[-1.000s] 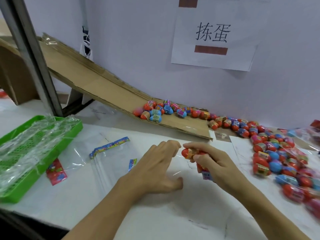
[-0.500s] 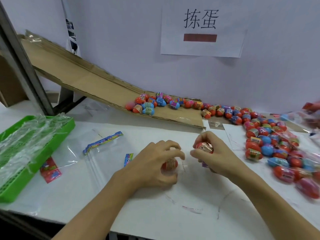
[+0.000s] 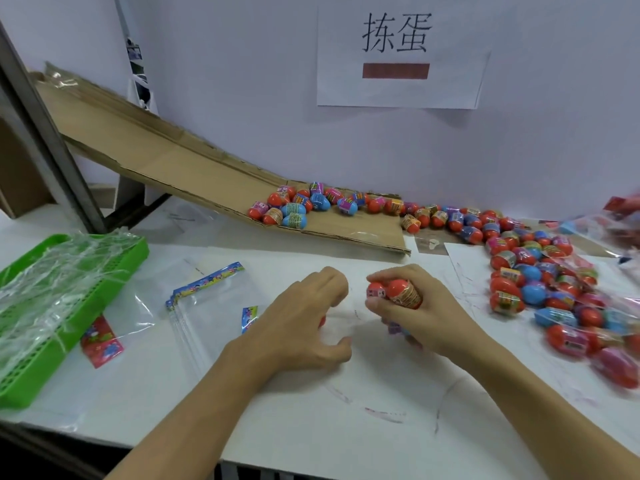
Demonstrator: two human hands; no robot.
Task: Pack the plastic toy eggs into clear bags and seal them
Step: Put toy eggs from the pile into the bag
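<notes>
Far to the left of the left hand, a green basket [image 3: 104, 271] lined with crinkled clear film sits on the white bench [image 3: 311, 427]. Between it and the left hand lies a stack of clear bags [image 3: 211, 306] with a colourful header strip, flat on the bench. The left hand [image 3: 301, 323] hovers palm down with fingers curled; a sliver of red shows under them, but I cannot tell whether it grips anything. Just beside it, the right hand [image 3: 419, 313] clutches 2 red toy eggs [image 3: 403, 293] in curled fingers. Beyond both hands, loose eggs [image 3: 298, 209] rest at the foot of a cardboard ramp [image 3: 180, 164]. To the right of the right hand spreads a big pile of eggs [image 3: 540, 285].
</notes>
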